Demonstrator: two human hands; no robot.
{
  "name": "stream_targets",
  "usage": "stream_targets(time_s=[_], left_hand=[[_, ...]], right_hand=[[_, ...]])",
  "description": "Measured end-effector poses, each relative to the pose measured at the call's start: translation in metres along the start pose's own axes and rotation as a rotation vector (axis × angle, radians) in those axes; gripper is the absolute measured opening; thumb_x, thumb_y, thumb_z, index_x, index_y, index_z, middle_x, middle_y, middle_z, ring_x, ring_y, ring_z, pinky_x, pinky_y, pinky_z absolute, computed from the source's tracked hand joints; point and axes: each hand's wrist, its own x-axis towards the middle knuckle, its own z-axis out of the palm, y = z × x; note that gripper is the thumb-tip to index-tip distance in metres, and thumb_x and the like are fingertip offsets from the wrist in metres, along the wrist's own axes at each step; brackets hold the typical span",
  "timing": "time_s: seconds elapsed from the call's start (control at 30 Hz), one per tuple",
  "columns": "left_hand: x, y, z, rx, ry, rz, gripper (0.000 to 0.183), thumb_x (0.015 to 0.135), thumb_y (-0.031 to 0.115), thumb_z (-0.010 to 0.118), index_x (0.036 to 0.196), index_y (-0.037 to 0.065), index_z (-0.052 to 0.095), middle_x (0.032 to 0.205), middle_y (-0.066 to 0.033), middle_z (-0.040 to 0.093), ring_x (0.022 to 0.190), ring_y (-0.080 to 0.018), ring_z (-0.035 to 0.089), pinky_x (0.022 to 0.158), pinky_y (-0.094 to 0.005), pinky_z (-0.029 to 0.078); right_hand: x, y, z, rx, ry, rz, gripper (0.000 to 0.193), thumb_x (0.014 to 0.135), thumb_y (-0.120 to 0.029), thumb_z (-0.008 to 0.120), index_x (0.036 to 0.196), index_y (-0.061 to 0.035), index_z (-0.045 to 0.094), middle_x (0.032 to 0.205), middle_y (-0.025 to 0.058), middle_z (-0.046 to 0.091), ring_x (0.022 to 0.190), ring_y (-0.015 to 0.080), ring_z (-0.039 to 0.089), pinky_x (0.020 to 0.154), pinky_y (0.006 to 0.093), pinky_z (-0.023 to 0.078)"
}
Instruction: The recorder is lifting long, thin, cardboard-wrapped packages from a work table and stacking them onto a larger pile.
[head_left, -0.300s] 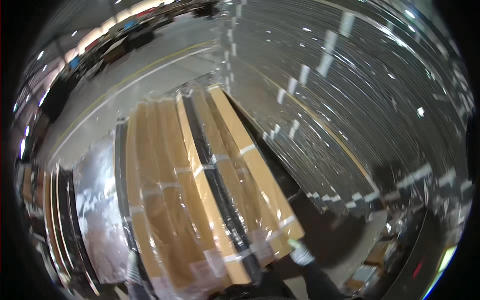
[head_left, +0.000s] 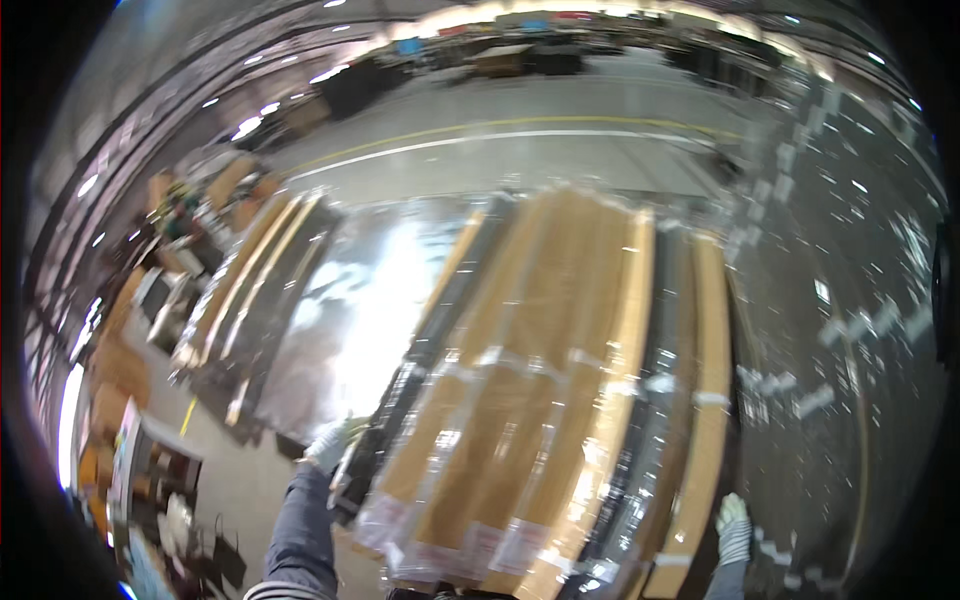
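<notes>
A wide bundle of long tan boards (head_left: 500,400), wrapped in clear film, fills the middle and slopes away from me. Lighter tan strips and a dark strip (head_left: 655,350) run along its right part, with white bands across. A black strip (head_left: 405,400) forms its left side. My left hand (head_left: 327,445), in a pale glove, is at the near left side beside this black strip; blur hides its fingers. At the near right edge is my right hand (head_left: 733,535), in a striped, pale-tipped glove, close beside the outer tan strip (head_left: 705,400). Whether it grips the edge is unclear.
A shiny silver wrapped sheet (head_left: 350,310) lies left of the bundle, with dark and tan boards (head_left: 270,290) beyond it. At right stands a large film-wrapped dark stack (head_left: 830,420). Boxes and clutter (head_left: 150,470) are at lower left; a floor with painted lines (head_left: 520,128) lies beyond.
The view has swung left, so the bundle sits further right and the dark stack covers less. My left hand shows higher beside the black strip; my right hand shows farther right.
</notes>
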Motion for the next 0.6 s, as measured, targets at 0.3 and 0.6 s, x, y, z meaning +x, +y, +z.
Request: stream_targets(time_s=[0.3,0.6], left_hand=[[0.046,-0.106,-0.072,0.005,-0.004,-0.047,0.066,0.100,0.051,0.051,0.142,0.001,0.047,0.136,-0.0198,0.056,0.133,-0.0292,0.047,0.111,-0.0406,0.037],[0.146,-0.173,-0.235,0.360,-0.160,-0.094,0.068,0.099,0.053,0.050,0.150,0.008,0.041,0.151,-0.0191,0.041,0.141,-0.0349,0.036,0.117,-0.0430,0.029]], right_hand=[[0.222,0.045,0.177,-0.273,0.310,-0.199,0.047,0.097,-0.053,0.050,0.112,-0.0099,0.061,0.100,0.0061,0.066,0.094,0.0208,0.064,0.080,0.0393,0.055],[0.279,0.195,0.386,-0.303,0.226,-0.079,0.050,0.095,-0.058,0.052,0.109,-0.0106,0.061,0.095,0.0069,0.066,0.087,0.0233,0.065,0.076,0.0427,0.056]])
